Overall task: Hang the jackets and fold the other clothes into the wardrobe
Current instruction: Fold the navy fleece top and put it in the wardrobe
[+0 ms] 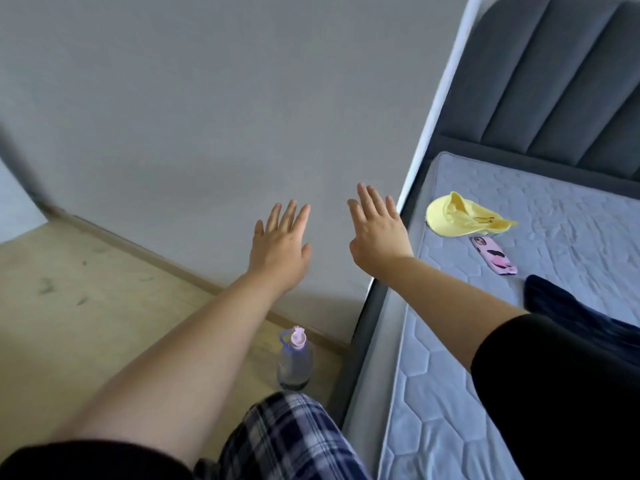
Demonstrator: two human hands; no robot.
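Both arms are stretched out in front of me over the floor beside the bed. My left hand point(281, 247) is flat, palm down, fingers apart, holding nothing. My right hand point(377, 233) is held the same way, empty, close to the bed's left edge. A dark navy garment point(568, 311) lies crumpled on the mattress point(450, 393) at the right, partly hidden by my black sleeve. A yellow visor cap point(460, 216) rests further up the mattress. No wardrobe or hanger is in view.
A pink phone point(495, 256) lies on the mattress just below the cap. A clear water bottle with a pink lid point(295, 362) stands on the wooden floor by the bed frame. A grey wall is ahead, and a padded dark headboard point(554, 81) at the upper right.
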